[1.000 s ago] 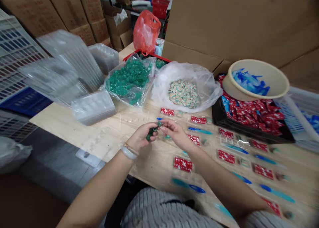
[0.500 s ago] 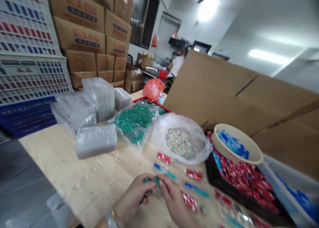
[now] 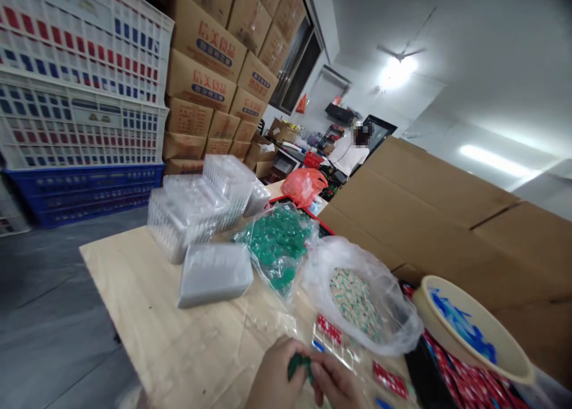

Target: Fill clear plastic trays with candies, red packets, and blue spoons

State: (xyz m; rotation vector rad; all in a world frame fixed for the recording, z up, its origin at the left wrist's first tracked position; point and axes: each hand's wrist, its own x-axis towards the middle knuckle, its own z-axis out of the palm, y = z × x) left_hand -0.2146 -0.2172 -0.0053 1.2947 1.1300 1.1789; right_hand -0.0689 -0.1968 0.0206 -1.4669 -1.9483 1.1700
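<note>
At the bottom edge of the head view, my left hand (image 3: 273,378) and my right hand (image 3: 338,385) meet over the wooden table (image 3: 147,314). Together they pinch a small green piece (image 3: 298,364) between their fingers. Just beyond them lie clear blister trays (image 3: 339,346) with red packets (image 3: 329,330). A clear bag of green pieces (image 3: 277,242) and a clear bag of pale small pieces (image 3: 357,302) sit farther back.
Stacks of clear plastic trays (image 3: 196,212) stand at the table's left. A beige bowl (image 3: 469,337) with blue items rests on a black tray of red packets (image 3: 465,385). Large cardboard (image 3: 429,218) walls the right. Crates (image 3: 75,99), cartons (image 3: 210,69), a seated person (image 3: 351,150) behind.
The camera has tilted upward, so my hands dropped to the bottom edge and the room's back came into view. My hands stay together on the green piece.
</note>
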